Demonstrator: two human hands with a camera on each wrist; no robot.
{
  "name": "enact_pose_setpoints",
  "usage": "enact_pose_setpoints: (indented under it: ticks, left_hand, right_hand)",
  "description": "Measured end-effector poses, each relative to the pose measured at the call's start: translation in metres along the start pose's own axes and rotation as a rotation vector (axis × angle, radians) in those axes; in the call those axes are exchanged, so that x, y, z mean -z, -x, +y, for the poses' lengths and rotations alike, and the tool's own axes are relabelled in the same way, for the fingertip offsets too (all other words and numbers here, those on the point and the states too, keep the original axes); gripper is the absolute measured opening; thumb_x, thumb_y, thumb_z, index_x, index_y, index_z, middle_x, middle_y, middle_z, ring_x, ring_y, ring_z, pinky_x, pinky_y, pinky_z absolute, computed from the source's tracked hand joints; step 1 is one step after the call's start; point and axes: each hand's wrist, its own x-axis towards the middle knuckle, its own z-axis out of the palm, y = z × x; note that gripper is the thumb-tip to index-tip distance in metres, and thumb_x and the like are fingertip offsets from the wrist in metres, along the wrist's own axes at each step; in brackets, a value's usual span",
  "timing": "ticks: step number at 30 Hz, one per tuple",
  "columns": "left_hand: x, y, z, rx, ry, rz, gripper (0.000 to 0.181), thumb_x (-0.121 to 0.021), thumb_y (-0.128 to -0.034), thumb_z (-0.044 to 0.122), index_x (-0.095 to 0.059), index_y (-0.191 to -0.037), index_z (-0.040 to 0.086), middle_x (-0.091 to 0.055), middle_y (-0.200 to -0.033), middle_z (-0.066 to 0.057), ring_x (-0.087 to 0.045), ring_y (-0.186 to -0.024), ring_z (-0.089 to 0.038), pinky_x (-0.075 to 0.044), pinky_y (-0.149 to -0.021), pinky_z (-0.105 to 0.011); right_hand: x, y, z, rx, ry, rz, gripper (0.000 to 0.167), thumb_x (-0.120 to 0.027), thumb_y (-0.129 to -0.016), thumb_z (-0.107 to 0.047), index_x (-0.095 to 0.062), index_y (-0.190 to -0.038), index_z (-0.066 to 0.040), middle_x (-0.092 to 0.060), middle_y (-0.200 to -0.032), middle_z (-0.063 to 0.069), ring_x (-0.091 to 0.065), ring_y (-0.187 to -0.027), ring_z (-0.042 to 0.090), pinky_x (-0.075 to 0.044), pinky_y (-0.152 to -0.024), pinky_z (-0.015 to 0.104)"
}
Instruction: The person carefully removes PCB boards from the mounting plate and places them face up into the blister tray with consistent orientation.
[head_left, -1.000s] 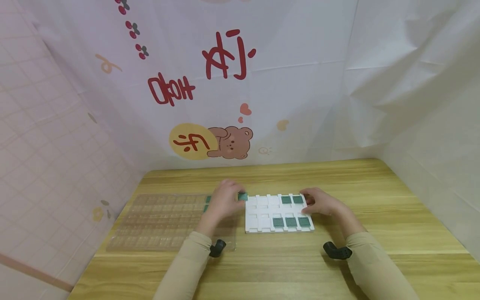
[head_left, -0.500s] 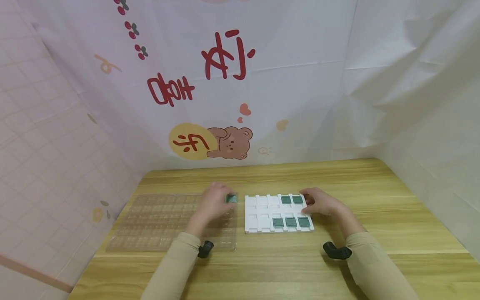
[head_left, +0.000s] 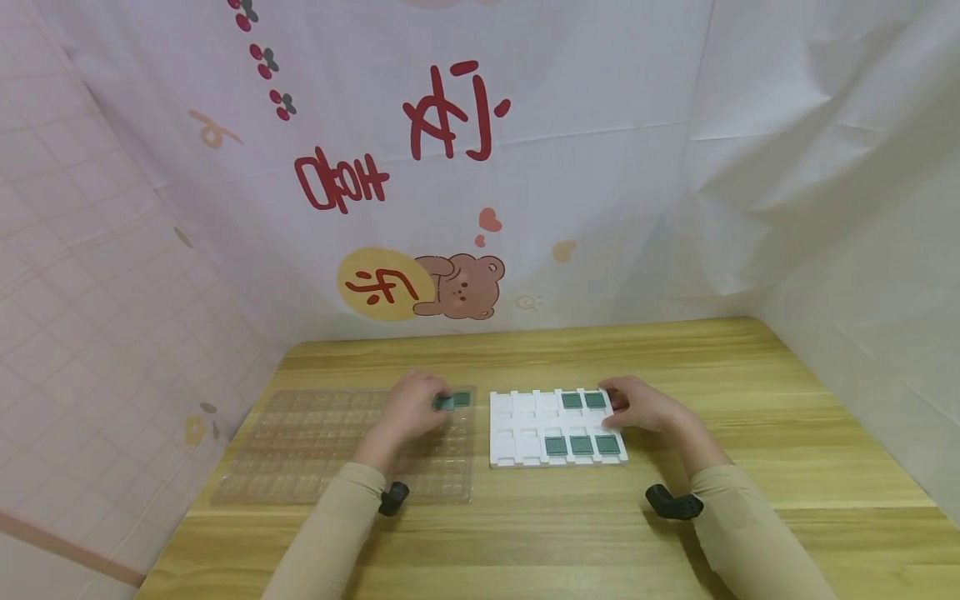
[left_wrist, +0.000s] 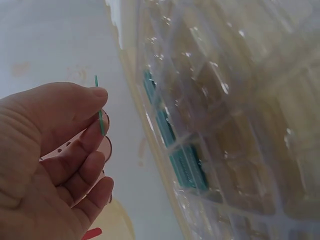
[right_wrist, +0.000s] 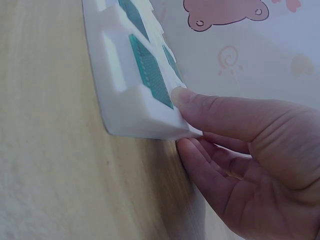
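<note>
My left hand [head_left: 411,406] pinches a thin green circuit chip [left_wrist: 101,120] between thumb and finger, edge-on in the left wrist view. It is above the right end of the clear plastic tray [head_left: 330,475], whose pockets hold other green chips [left_wrist: 172,145]. One of these chips [head_left: 462,399] shows just right of the hand. My right hand [head_left: 637,403] grips the right edge of the white tray [head_left: 517,425], thumb on top and fingers at the side. Several green chips [right_wrist: 152,72] lie in that tray's right-hand pockets; its left pockets are bare.
Both trays lie side by side on a wooden table [head_left: 555,533], with a narrow gap between them. Behind the table hangs a white printed cloth [head_left: 615,183], and more cloth [head_left: 112,292] closes off the left side.
My left hand has moved left, from the white tray's left edge to over the clear tray, with a chip still pinched. The right hand and white tray have stayed in place.
</note>
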Motion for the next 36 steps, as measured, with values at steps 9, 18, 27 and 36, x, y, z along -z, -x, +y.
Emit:
enact_pose_setpoints:
  ticks: [9,18,27,36]
  left_hand:
    - [-0.002,0.0,-0.008,0.012,-0.011,-0.05,0.02,-0.082,-0.0767,0.01,-0.076,-0.095,0.007,-0.072,-0.098,-0.005,-0.058,-0.096,-0.027,-0.045,-0.09,-0.041]
    - [-0.002,-0.003,-0.014,0.026,-0.038,-0.111,0.018,-0.083,-0.0767,0.01,-0.075,-0.092,0.007,-0.07,-0.09,-0.002,-0.055,-0.089,-0.024,-0.044,-0.084,-0.041]
    - [-0.002,-0.003,-0.015,0.047,-0.027,-0.17,0.014,-0.08,-0.0781,0.006,-0.074,-0.091,0.008,-0.066,-0.088,0.0,-0.052,-0.089,-0.024,-0.046,-0.084,-0.042]
    - [-0.005,-0.003,-0.017,0.048,-0.022,-0.179,0.015,-0.081,-0.0773,0.005,-0.074,-0.09,0.008,-0.067,-0.089,-0.002,-0.053,-0.088,-0.024,-0.046,-0.083,-0.042]
  right_hand:
    - [0.001,0.0,0.0,-0.002,0.019,0.006,0.072,-0.082,-0.08,-0.013,-0.045,-0.136,0.013,-0.052,-0.123,0.026,-0.056,-0.109,0.036,-0.048,-0.094,0.048]
    - [0.001,0.001,0.0,-0.001,0.006,0.006,0.072,-0.082,-0.08,-0.011,-0.044,-0.136,0.013,-0.052,-0.124,0.028,-0.056,-0.11,0.038,-0.048,-0.094,0.049]
    - [0.0,0.001,0.0,0.015,0.008,0.004,0.07,-0.082,-0.08,-0.009,-0.045,-0.135,0.014,-0.052,-0.121,0.026,-0.057,-0.108,0.037,-0.048,-0.093,0.049]
    - [0.0,0.0,0.0,0.012,0.009,0.006,0.07,-0.081,-0.081,-0.01,-0.045,-0.135,0.014,-0.051,-0.122,0.027,-0.056,-0.109,0.037,-0.048,-0.093,0.049]
